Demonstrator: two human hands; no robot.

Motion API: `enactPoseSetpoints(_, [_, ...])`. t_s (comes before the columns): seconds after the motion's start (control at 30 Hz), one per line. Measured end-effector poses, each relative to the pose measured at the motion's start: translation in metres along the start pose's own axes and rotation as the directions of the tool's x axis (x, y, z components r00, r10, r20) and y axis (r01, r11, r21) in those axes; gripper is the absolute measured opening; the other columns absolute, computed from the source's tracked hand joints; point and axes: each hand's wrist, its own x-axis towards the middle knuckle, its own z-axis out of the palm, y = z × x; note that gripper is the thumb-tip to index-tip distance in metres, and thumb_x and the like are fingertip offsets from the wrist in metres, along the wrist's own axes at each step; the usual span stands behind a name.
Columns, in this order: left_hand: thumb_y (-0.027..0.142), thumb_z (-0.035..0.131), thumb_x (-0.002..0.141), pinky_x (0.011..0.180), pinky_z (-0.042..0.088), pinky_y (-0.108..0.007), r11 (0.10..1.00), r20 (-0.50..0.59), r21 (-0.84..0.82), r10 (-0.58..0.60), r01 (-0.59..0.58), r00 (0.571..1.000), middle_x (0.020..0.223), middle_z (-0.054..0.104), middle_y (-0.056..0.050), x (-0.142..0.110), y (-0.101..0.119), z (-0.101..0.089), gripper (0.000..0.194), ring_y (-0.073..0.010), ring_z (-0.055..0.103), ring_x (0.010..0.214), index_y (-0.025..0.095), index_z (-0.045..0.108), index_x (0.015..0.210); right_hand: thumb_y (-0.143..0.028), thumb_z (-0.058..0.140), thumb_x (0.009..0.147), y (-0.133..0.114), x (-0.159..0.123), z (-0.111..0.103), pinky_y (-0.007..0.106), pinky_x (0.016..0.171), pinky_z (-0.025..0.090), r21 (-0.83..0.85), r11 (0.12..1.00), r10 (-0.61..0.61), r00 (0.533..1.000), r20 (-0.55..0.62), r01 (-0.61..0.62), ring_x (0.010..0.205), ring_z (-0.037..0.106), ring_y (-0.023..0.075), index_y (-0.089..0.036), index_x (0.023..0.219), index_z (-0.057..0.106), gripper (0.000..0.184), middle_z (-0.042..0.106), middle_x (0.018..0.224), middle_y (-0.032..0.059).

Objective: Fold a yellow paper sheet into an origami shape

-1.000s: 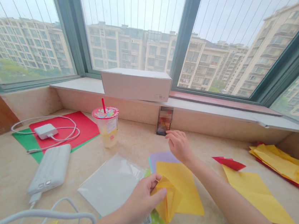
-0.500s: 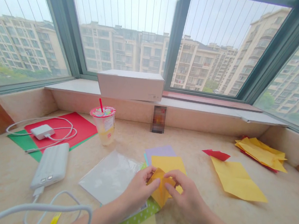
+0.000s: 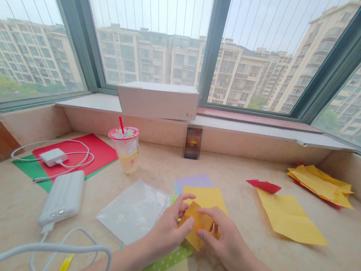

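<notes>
1. Step in hand: a folded yellow paper (image 3: 196, 233) is apparently being shaped or creased; it is held between both hands above the near middle of the tabletop (image 3: 245, 169).
2. Left hand (image 3: 173, 221): partly closed, forefinger raised; the thumb and the other fingers hold the paper's left side.
3. Right hand (image 3: 223, 234): half curled, with thumb and fingers holding the right side.
4. Next move, as judged: one hand should steady the paper while the other aligns and presses a flap; the exact fold is unclear, since fingers cover much of it.
5. Beneath and around: a flat yellow sheet (image 3: 208, 194), a purple sheet (image 3: 195, 181) and a green polka-dot sheet (image 3: 165, 266) overlap, offering an uneven creasing surface. A clear plastic sleeve (image 3: 135, 213) lies just left.
6. Right: a red folded paper (image 3: 264, 187) beside a creased yellow sheet (image 3: 291, 218); farther, a yellow paper pile (image 3: 323, 184).
7. Left: a lidded drink cup (image 3: 129, 151) and power bank (image 3: 62, 198); the near white cable (image 3: 47, 247) could snag the left forearm.
</notes>
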Motion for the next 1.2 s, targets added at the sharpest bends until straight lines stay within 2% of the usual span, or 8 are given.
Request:
enactPoseSetpoints(0.13, [0.034, 0.057, 0.095, 0.084, 0.047, -0.032, 0.994, -0.001, 0.104, 0.042, -0.042, 0.999, 0.103, 0.066, -0.007, -0.001, 0.004, 0.0, 0.021, -0.0216, 0.061, 0.094, 0.02, 0.059, 0.111, -0.028, 0.069, 0.084, -0.003, 0.0, 0.0, 0.032, 0.07, 0.053, 0.018, 0.999, 0.049, 0.997, -0.058, -0.048, 0.076, 0.063, 0.0193, -0.026, 0.108, 0.066, 0.024, 0.07, 0.094, 0.0028])
enactPoseSetpoints(0.27, [0.048, 0.057, 0.095, 0.061, 0.04, -0.024, 0.995, 0.016, 0.098, -0.025, 0.024, 1.0, 0.077, 0.059, -0.002, 0.0, 0.009, 0.001, 0.031, -0.0151, 0.053, 0.069, 0.017, 0.062, 0.092, -0.029, 0.065, 0.086, -0.003, 0.0, -0.002, 0.03, 0.066, 0.051, 0.111, 0.989, 0.104, 0.992, -0.066, -0.096, 0.073, 0.062, 0.0182, -0.023, 0.104, 0.06, 0.019, 0.067, 0.084, 0.0007])
enactPoseSetpoints(0.37, [0.052, 0.057, 0.094, 0.062, 0.042, -0.025, 0.998, 0.006, 0.013, -0.069, 0.068, 0.998, 0.078, 0.062, -0.004, 0.002, 0.011, 0.002, 0.038, -0.0159, 0.056, 0.07, 0.015, 0.063, 0.086, -0.03, 0.061, 0.087, -0.001, 0.0, -0.003, 0.03, 0.066, 0.052, 0.249, 0.963, 0.122, 0.99, -0.068, -0.102, 0.074, 0.064, 0.019, -0.023, 0.103, 0.056, 0.018, 0.067, 0.084, 0.0014])
enactPoseSetpoints(0.63, [0.027, 0.065, 0.084, 0.081, 0.05, -0.032, 0.993, -0.088, -0.032, -0.116, 0.114, 0.989, 0.099, 0.074, -0.009, 0.007, 0.008, 0.001, 0.02, -0.024, 0.066, 0.093, 0.016, 0.071, 0.099, -0.032, 0.063, 0.082, 0.001, 0.005, -0.007, 0.038, 0.08, 0.056, 0.457, 0.871, 0.235, 0.97, -0.062, -0.182, 0.092, 0.069, 0.0244, -0.021, 0.099, 0.064, 0.02, 0.073, 0.097, 0.0068])
enactPoseSetpoints(0.83, [0.028, 0.065, 0.085, 0.085, 0.05, -0.034, 0.993, -0.131, -0.096, -0.076, 0.064, 0.988, 0.104, 0.074, -0.009, 0.009, 0.004, 0.001, 0.023, -0.0238, 0.066, 0.095, 0.017, 0.072, 0.104, -0.044, 0.076, 0.076, -0.009, 0.008, -0.01, 0.039, 0.081, 0.057, 0.557, 0.8, 0.317, 0.945, -0.08, -0.221, 0.092, 0.072, 0.0259, -0.021, 0.101, 0.071, 0.034, 0.077, 0.098, 0.0078])
enactPoseSetpoints(0.93, [0.028, 0.064, 0.086, 0.087, 0.05, -0.035, 0.995, -0.108, -0.092, -0.058, 0.048, 0.992, 0.109, 0.074, -0.01, 0.009, 0.005, 0.0, 0.026, -0.0248, 0.066, 0.099, 0.017, 0.072, 0.108, -0.048, 0.08, 0.075, -0.008, 0.006, -0.008, 0.037, 0.084, 0.058, 0.584, 0.789, 0.304, 0.948, -0.099, -0.192, 0.095, 0.072, 0.0256, -0.022, 0.1, 0.073, 0.037, 0.078, 0.099, 0.0077])
enactPoseSetpoints(1.03, [0.024, 0.063, 0.085, 0.086, 0.05, -0.034, 0.998, -0.09, -0.043, -0.037, 0.033, 0.995, 0.106, 0.074, -0.01, 0.008, 0.006, 0.0, 0.023, -0.0248, 0.066, 0.099, 0.016, 0.074, 0.104, -0.048, 0.08, 0.077, -0.005, 0.005, -0.006, 0.036, 0.087, 0.058, 0.6, 0.782, 0.253, 0.966, -0.053, -0.172, 0.098, 0.072, 0.0242, -0.023, 0.102, 0.074, 0.035, 0.078, 0.102, 0.007])
enactPoseSetpoints(1.2, [0.024, 0.065, 0.085, 0.085, 0.05, -0.032, 0.994, -0.082, -0.111, -0.031, 0.022, 0.996, 0.101, 0.073, -0.007, 0.007, 0.008, 0.0, 0.02, -0.0222, 0.065, 0.096, 0.017, 0.072, 0.102, -0.044, 0.081, 0.079, -0.004, 0.003, -0.006, 0.032, 0.084, 0.057, 0.532, 0.829, 0.246, 0.967, -0.074, -0.17, 0.093, 0.071, 0.0207, -0.024, 0.098, 0.075, 0.028, 0.077, 0.098, 0.0044])
